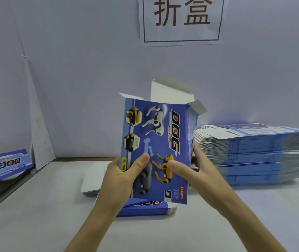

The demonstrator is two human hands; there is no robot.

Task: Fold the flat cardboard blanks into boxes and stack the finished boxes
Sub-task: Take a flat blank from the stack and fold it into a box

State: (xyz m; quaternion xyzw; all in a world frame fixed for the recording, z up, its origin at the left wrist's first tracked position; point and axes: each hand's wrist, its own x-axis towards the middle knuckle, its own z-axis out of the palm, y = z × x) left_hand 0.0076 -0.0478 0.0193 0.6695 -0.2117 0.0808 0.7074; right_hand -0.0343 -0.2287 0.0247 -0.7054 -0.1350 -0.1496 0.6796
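Holding a half-formed blue box upright in mid-air over the table, head view, printed DOG front panel facing camera. Gripping its lower left edge with left hand, thumb flat on the front panel, fingers hidden behind. Clamping its lower right side with right hand, thumb on the front, fingers curled round the side panel. Top end open: white rear flap standing up, small side flaps sticking out left and right. Bottom end hidden behind the panel, cannot tell whether closed. Lying flat on table just under the box, another blue blank; behind it, partly covered by left hand, white cards. Stacked high at right on table, pile of flat blanks, near right hand. Resting at far left edge, blurred, blue DOG box. Taped on wall above, white sign with two dark characters.
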